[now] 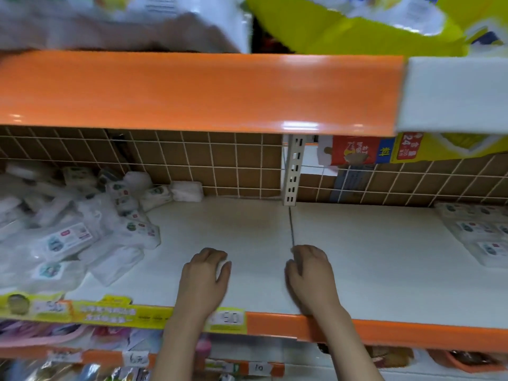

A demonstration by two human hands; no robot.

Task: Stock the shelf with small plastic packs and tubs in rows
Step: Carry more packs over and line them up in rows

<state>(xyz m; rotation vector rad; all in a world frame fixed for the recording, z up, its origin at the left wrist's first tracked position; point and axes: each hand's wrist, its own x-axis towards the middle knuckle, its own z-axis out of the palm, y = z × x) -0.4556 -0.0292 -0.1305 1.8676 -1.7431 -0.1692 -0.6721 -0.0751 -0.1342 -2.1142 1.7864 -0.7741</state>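
Both my hands reach over the orange front lip onto the white shelf board (247, 232). My left hand (204, 276) lies near the middle with fingers curled down on the board and nothing visible in it. My right hand (310, 273) sits a hand's width to the right, fingers curled loosely, and holds nothing. A loose heap of small white plastic packs (82, 229) with teal and red labels fills the shelf's left part. A neat group of similar flat packs (478, 237) lies at the far right.
An orange shelf (192, 89) hangs close overhead, with large bags on top. A brown wire-grid back panel (214, 166) and a slotted white upright (293, 171) close the rear. Yellow price strips (110, 314) line the front lip. Lower shelves hold other goods.
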